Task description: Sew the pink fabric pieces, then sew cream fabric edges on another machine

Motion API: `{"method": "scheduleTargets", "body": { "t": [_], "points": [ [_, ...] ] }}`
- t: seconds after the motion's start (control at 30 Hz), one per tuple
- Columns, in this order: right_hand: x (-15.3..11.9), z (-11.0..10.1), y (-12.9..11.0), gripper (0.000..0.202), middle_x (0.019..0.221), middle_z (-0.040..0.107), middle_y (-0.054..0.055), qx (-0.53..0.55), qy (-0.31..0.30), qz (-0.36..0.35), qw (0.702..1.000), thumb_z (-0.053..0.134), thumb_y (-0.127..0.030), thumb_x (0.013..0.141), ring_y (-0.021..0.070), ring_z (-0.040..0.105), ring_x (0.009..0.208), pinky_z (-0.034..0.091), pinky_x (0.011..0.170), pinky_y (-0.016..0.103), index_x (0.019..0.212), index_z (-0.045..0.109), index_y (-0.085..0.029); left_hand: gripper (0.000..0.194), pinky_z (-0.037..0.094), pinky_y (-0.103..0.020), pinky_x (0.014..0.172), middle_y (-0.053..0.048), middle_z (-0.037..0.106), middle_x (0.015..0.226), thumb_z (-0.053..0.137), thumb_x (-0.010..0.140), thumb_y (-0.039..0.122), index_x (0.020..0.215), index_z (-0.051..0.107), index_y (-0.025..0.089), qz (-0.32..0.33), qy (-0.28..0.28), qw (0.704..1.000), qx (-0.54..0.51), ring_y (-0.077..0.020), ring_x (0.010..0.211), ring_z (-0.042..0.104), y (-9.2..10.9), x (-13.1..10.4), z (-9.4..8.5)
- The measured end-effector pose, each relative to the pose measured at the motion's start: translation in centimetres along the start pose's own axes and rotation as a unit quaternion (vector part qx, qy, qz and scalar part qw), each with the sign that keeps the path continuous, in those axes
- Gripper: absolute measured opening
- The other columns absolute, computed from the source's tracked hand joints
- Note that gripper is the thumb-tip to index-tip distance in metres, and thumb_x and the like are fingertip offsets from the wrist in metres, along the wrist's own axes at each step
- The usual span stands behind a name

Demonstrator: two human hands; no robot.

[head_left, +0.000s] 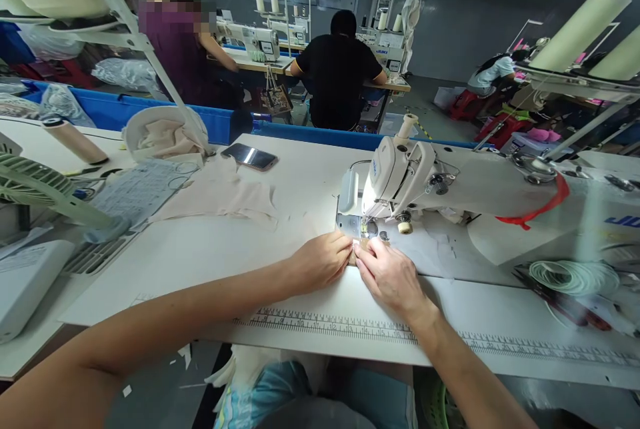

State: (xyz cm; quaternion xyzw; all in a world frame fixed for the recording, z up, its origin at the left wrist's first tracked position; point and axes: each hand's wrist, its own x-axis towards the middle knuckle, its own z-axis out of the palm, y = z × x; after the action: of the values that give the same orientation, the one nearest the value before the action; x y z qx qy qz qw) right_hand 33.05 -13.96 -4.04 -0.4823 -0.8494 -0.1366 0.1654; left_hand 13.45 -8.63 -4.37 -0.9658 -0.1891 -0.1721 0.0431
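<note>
A white sewing machine [390,176] stands on the table with its work light shining on the needle area. Just in front of its presser foot [369,226], a small tan piece that looks like fabric [353,257] lies mostly hidden under my fingers. My left hand [323,259] pinches it from the left, fingers curled and pressed together. From the right, my right hand [393,276] presses its thumb and fingertips on the same piece. Both hands nearly touch, close to the metal needle plate [347,224].
A printed ruler [340,328] runs along the front edge. Pale cloth [220,199], a phone [251,156], a cloth-filled bowl [165,132] and a green fan [45,182] are left. Coiled pale cord [573,277] lies right. People sit at machines beyond.
</note>
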Motion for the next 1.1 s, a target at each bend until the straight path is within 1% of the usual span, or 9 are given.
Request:
{"method": "scheduleTargets", "body": {
  "t": [0.13, 0.3, 0.47, 0.53, 0.77, 0.87, 0.97, 1.03, 1.1],
  "points": [
    [0.0, -0.1, -0.1, 0.028, 0.085, 0.062, 0.006, -0.003, 0.004, 0.001, 1.0, 0.044, -0.023, 0.101, 0.0163, 0.05, 0.065, 0.038, 0.062, 0.031, 0.106, 0.07, -0.016, 0.025, 0.052, -0.039, 0.085, -0.015, 0.067, 0.099, 0.041, 0.096, 0.012, 0.1, 0.066, 0.01, 0.008, 0.001, 1.0, 0.011, -0.0253, 0.095, 0.061, 0.0, -0.4, 0.4],
    [-0.2, 0.0, 0.8, 0.032, 0.086, 0.064, 0.006, -0.008, 0.023, 0.027, 0.999, 0.043, -0.024, 0.101, 0.0151, 0.05, 0.06, 0.038, 0.058, 0.031, 0.113, 0.071, -0.017, 0.028, 0.054, -0.037, 0.085, -0.018, 0.067, 0.102, 0.041, 0.097, 0.014, 0.099, 0.067, 0.005, 0.007, 0.006, 1.0, 0.025, -0.0265, 0.097, 0.061, -0.8, 0.5, 0.8],
    [-0.6, 0.6, 2.9, 0.034, 0.091, 0.07, 0.008, 0.019, 0.077, 0.09, 0.993, 0.043, -0.024, 0.101, 0.0153, 0.061, 0.064, 0.044, 0.058, 0.028, 0.108, 0.074, -0.015, 0.031, 0.054, -0.036, 0.085, -0.017, 0.066, 0.102, 0.039, 0.099, 0.017, 0.095, 0.068, 0.007, -0.002, -0.006, 0.999, 0.031, -0.0258, 0.098, 0.06, -1.7, 1.5, 1.7],
    [-0.7, 0.8, 3.5, 0.034, 0.092, 0.071, 0.009, 0.018, 0.086, 0.105, 0.991, 0.043, -0.024, 0.101, 0.0166, 0.064, 0.067, 0.045, 0.058, 0.028, 0.106, 0.075, -0.014, 0.032, 0.054, -0.036, 0.085, -0.016, 0.065, 0.101, 0.037, 0.1, 0.018, 0.096, 0.067, 0.007, -0.007, -0.011, 1.0, 0.025, -0.0259, 0.099, 0.059, -1.9, 1.8, 1.9],
    [-0.7, 0.7, 3.5, 0.034, 0.097, 0.072, 0.009, 0.02, 0.084, 0.112, 0.99, 0.042, -0.025, 0.1, 0.0176, 0.066, 0.069, 0.046, 0.059, 0.027, 0.106, 0.075, -0.017, 0.034, 0.054, -0.036, 0.083, -0.017, 0.064, 0.105, 0.037, 0.099, 0.019, 0.09, 0.067, 0.009, -0.018, -0.03, 0.999, 0.027, -0.0263, 0.098, 0.058, -2.0, 2.4, 2.2],
    [-0.8, 0.7, 3.4, 0.035, 0.098, 0.072, 0.01, 0.026, 0.084, 0.116, 0.989, 0.042, -0.026, 0.1, 0.0184, 0.067, 0.07, 0.046, 0.06, 0.028, 0.106, 0.075, -0.017, 0.031, 0.053, -0.035, 0.084, -0.017, 0.064, 0.106, 0.038, 0.099, 0.018, 0.091, 0.067, 0.009, -0.019, -0.02, 0.999, 0.021, -0.0257, 0.099, 0.057, -1.9, 2.4, 2.3],
    [-0.7, 0.7, 3.5, 0.037, 0.098, 0.074, 0.011, 0.057, 0.083, 0.138, 0.985, 0.041, -0.03, 0.101, 0.0204, 0.069, 0.075, 0.046, 0.062, 0.028, 0.107, 0.074, -0.018, 0.029, 0.053, -0.035, 0.083, -0.017, 0.063, 0.108, 0.039, 0.098, 0.017, 0.093, 0.066, 0.009, -0.025, -0.01, 1.0, 0.015, -0.0255, 0.099, 0.057, -1.8, 2.3, 2.2],
    [-0.3, 0.6, 3.8, 0.039, 0.093, 0.074, 0.012, 0.099, 0.087, 0.165, 0.977, 0.039, -0.035, 0.101, 0.0218, 0.069, 0.078, 0.045, 0.063, 0.028, 0.101, 0.074, -0.017, 0.029, 0.053, -0.035, 0.084, -0.017, 0.064, 0.107, 0.039, 0.098, 0.017, 0.094, 0.066, 0.008, -0.021, -0.007, 1.0, 0.013, -0.0254, 0.098, 0.058, -1.8, 2.2, 2.1],
    [0.3, 0.5, 4.3, 0.041, 0.081, 0.073, 0.01, 0.145, 0.082, 0.211, 0.963, 0.038, -0.041, 0.1, 0.0216, 0.068, 0.073, 0.044, 0.062, 0.028, 0.089, 0.071, -0.019, 0.029, 0.053, -0.035, 0.084, -0.016, 0.064, 0.105, 0.039, 0.098, 0.017, 0.095, 0.067, 0.009, -0.014, -0.005, 1.0, 0.014, -0.025, 0.096, 0.058, -1.8, 2.3, 2.0]
  ]
}}
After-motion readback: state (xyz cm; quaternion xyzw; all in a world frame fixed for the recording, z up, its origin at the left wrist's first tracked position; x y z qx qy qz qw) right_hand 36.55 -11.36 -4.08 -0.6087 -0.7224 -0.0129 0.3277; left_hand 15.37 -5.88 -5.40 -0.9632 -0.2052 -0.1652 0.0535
